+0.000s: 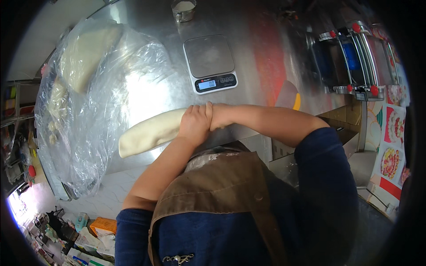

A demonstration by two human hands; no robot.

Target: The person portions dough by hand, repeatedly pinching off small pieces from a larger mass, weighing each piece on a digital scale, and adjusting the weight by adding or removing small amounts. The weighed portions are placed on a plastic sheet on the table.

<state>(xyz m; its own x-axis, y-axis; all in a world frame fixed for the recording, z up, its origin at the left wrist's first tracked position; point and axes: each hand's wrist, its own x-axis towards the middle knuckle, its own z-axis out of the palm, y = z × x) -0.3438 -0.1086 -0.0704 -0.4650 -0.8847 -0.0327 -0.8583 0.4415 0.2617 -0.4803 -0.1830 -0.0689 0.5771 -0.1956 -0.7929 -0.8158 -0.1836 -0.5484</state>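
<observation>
A thick pale log of dough (151,131) lies slantwise near the front edge of the metal table, its left end blunt and free. My left hand (195,123) is closed over its right part, with the knuckles up. Right beside it, my right hand (220,116) is wrapped round the right end of the dough, and the two hands touch. That end is mostly hidden under my fingers. Beyond my hands stands a white kitchen scale (211,64) with a bare steel plate and a lit display.
On the left, a large clear plastic bag (128,62) covers a bigger slab of dough (88,53). A glass cup of white powder (183,10) stands at the back. A scraper with a yellow edge (288,96) lies to the right, before a metal roller machine (359,62).
</observation>
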